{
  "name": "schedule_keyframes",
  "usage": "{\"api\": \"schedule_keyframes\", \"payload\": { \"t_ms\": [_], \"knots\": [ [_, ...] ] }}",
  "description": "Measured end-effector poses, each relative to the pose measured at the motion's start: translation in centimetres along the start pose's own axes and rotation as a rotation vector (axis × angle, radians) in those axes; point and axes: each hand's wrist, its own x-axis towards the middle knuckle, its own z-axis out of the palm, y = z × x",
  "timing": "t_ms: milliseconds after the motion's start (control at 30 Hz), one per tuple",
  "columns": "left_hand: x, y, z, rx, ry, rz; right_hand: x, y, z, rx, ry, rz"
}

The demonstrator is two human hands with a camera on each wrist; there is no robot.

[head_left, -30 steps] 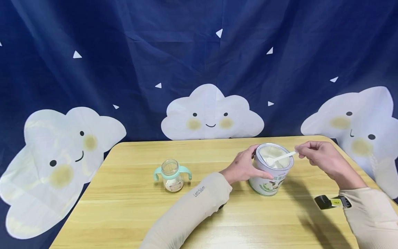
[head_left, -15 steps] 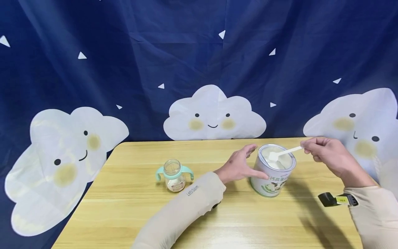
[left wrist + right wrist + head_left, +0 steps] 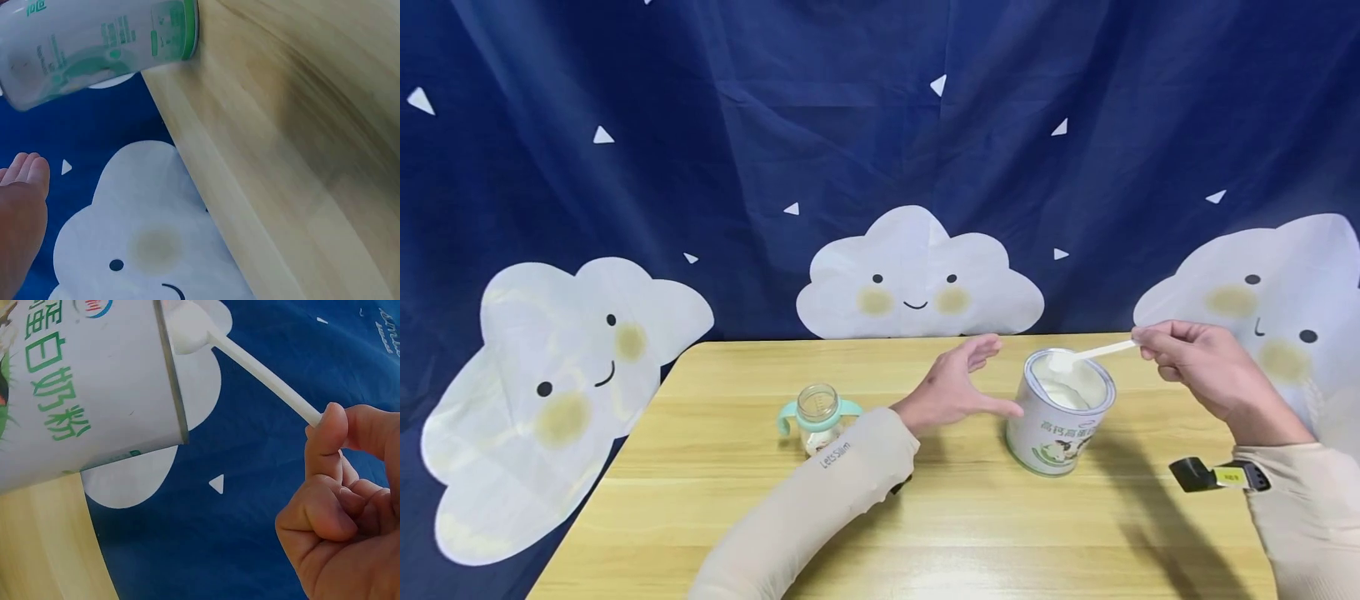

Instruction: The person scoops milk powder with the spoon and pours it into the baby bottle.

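A white tin of milk powder (image 3: 1051, 437) with green print stands on the table, its top uncovered and pale powder inside. My right hand (image 3: 1206, 367) pinches the end of a white measuring scoop (image 3: 1105, 350) between thumb and forefinger. The scoop's bowl, heaped with white powder in the right wrist view, is at the tin's rim (image 3: 170, 375). To the left of the tin, my left hand (image 3: 951, 387) is spread with thumb and fingers apart, holding nothing. A baby bottle (image 3: 818, 408) with mint-green handles stands uncapped further left, partly behind my left sleeve.
The wooden table (image 3: 970, 533) ends at a back edge just behind the tin. A dark blue curtain (image 3: 865, 108) with white clouds hangs behind it. My left forearm's sleeve (image 3: 812, 500) crosses in front of the bottle.
My left hand has let go of the tin and moved left, away from it. The right hand has raised the scoop from inside the tin up to its rim.
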Motion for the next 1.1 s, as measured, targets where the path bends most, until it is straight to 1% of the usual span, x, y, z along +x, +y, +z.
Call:
{"api": "schedule_keyframes", "payload": {
  "t_ms": [100,200,433,700,1000,1100],
  "knots": [
    [-0.3,-0.1,-0.8,0.004,0.012,-0.017,0.0,0.1,0.2,0.121,-0.019,-0.022],
    [-0.5,-0.1,-1.7,0.008,0.029,-0.040,0.2,0.1,0.7,0.164,-0.026,-0.028],
    [-1.5,-0.3,-3.3,0.031,0.046,-0.077,0.5,0.1,1.8,0.179,-0.033,-0.024],
    [-2.5,-0.6,-4.8,0.044,0.058,-0.060,0.7,0.0,2.9,0.210,-0.035,-0.019],
    [-3.7,-0.8,-6.7,0.038,0.053,-0.103,1.0,-0.3,4.4,0.220,-0.035,-0.009],
    [-4.0,-0.8,-7.2,0.038,0.052,-0.102,1.1,-0.5,4.9,0.224,-0.035,0.000]
  ]
}}
